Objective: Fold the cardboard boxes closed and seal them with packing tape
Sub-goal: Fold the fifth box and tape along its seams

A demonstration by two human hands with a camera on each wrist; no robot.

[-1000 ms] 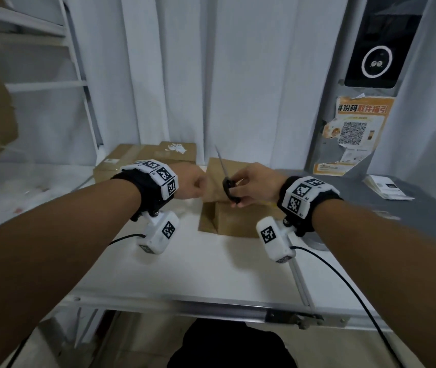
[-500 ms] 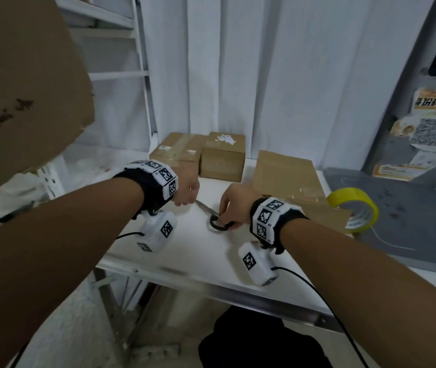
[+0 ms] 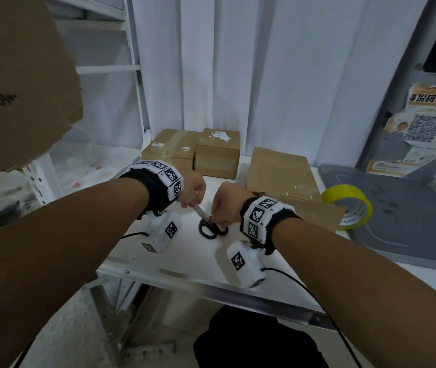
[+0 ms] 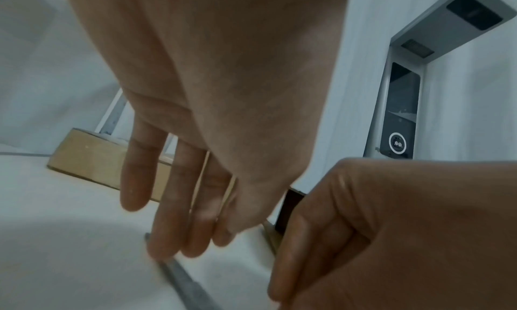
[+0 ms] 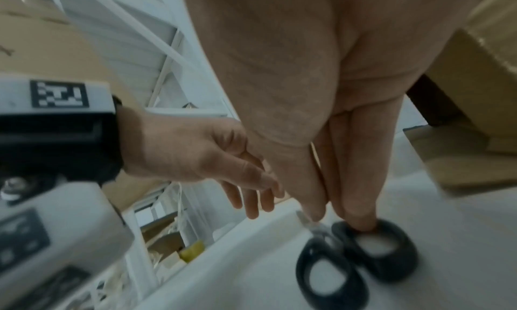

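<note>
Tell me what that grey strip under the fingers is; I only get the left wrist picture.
Observer: It is the blade of a pair of scissors lying on the white table. The head view shows their black handle loops.
Operator: Is the other hand holding them?
Observer: The right wrist view shows the right hand with straight fingers, one fingertip resting on a loop's rim.
Operator: Any tape around?
Observer: Yes. In the head view a yellow tape roll stands to the right of a brown box.
</note>
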